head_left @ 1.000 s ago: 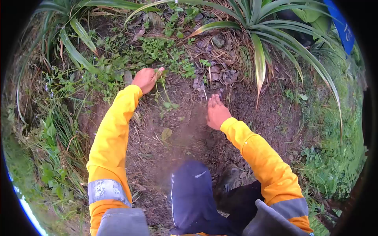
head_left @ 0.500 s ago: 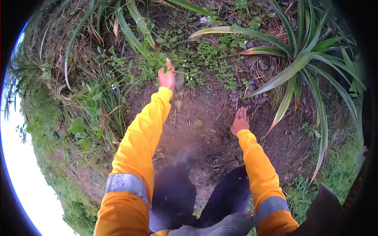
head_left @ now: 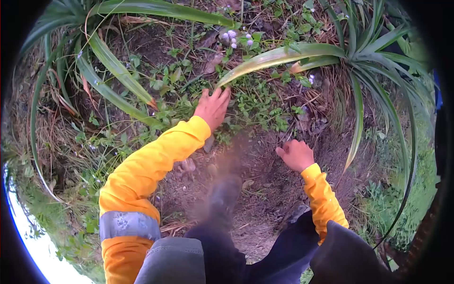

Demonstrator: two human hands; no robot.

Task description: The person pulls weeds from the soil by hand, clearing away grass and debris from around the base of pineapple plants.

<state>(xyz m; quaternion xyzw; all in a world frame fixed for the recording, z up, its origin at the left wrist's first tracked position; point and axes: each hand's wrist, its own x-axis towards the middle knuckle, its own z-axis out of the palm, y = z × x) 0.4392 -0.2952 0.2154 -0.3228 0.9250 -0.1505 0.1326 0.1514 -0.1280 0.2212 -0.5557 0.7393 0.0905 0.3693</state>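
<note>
My left hand (head_left: 213, 108) is open, palm down and fingers apart, over low green weeds (head_left: 257, 102). Its fingertips come right at the drooping tip of a long, strap-like leaf (head_left: 283, 52). That leaf grows from a spiky rosette plant (head_left: 354, 57) at the upper right. My right hand (head_left: 296, 155) is closed, with curled fingers and the thumb to the left, over bare brown soil (head_left: 265, 156). Its fingertips are hidden, and I cannot tell whether it holds anything.
Another long-leaved plant (head_left: 109, 61) arches in from the upper left. Small purple flowers (head_left: 231, 38) stand among the weeds at the top. My dark boot (head_left: 222, 191) is on the soil between my arms. Dry grass lies on the left, green grass (head_left: 397, 208) at the right.
My left hand has moved right, from the tall weeds to the low ones by the leaf tip. My right hand has gone from flat, stretched fingers to curled ones. The view has shifted.
</note>
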